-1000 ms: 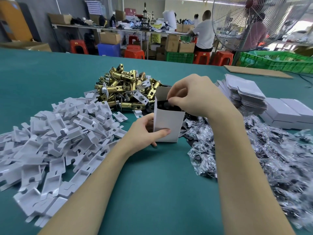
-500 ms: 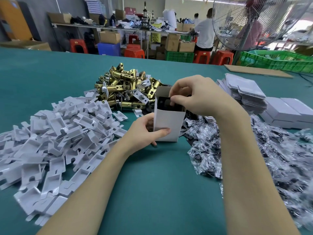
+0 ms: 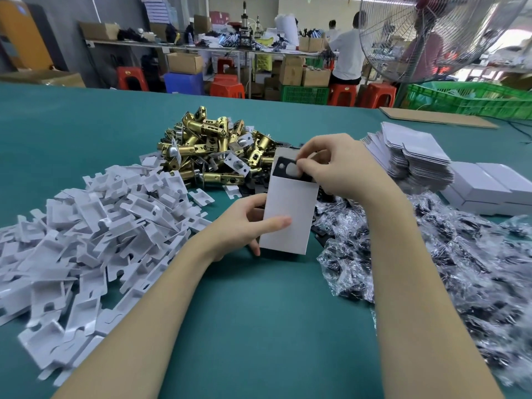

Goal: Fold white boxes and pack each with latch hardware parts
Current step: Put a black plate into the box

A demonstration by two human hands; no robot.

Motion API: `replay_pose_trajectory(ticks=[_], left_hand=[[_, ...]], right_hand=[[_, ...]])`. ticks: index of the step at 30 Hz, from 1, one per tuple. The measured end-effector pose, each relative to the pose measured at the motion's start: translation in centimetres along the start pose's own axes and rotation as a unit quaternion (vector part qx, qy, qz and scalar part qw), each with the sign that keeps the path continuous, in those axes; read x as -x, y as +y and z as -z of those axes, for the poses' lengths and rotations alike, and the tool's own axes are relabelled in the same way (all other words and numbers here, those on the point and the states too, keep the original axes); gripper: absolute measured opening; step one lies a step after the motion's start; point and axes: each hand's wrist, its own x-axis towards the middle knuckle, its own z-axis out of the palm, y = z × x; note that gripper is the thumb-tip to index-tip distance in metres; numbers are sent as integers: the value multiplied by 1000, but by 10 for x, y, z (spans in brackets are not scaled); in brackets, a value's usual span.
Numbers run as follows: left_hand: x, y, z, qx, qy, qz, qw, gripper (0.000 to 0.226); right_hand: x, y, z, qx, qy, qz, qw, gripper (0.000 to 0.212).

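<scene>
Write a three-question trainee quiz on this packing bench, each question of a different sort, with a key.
1. True or false: the left hand grips the upright white box.
2. What is the right hand doing at the box's open top?
A. pinching a black plate with a hole
B. dropping in a brass latch
C. closing the flap
3. Fill in: the pile of brass latches lies ____ the box, further from the person.

Key
1. true
2. A
3. behind

Box (image 3: 288, 214) interior hidden; bags (image 3: 431, 269) blurred
</scene>
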Motion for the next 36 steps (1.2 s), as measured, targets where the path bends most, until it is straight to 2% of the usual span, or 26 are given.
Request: replay_pose_trajectory(ticks=[6, 9, 18, 20, 24, 26, 28, 33, 36], left_hand=[[1, 1, 2, -2, -25, 10, 1000, 45], [2, 1, 3, -2, -42, 9, 999, 38], [3, 3, 2, -2, -44, 9, 999, 44], [3, 4, 2, -2, -42, 11, 999, 46], [3, 4, 1, 32, -29, 12, 999, 43], [3, 3, 1, 59, -23, 13, 998, 43], [2, 2, 0, 77, -10, 5, 997, 40], [-2, -2, -2, 112, 42, -13, 993, 38], [-2, -3, -5, 98, 53, -16, 994, 42]], right_hand=[[4, -5, 7, 29, -73, 2, 997, 20], [4, -10, 10, 64, -99, -4, 993, 22], [8, -15, 13, 83, -115, -16, 990, 21], [9, -15, 15, 64, -91, -4, 994, 18], [7, -9, 20, -8, 52, 6, 999, 15], [6, 0, 22, -6, 91, -12, 996, 15], [5, 14, 20, 14, 63, -50, 997, 17], [7, 55, -3, 30, -89, -142, 985, 22], [5, 68, -17, 36, -103, -163, 981, 30]])
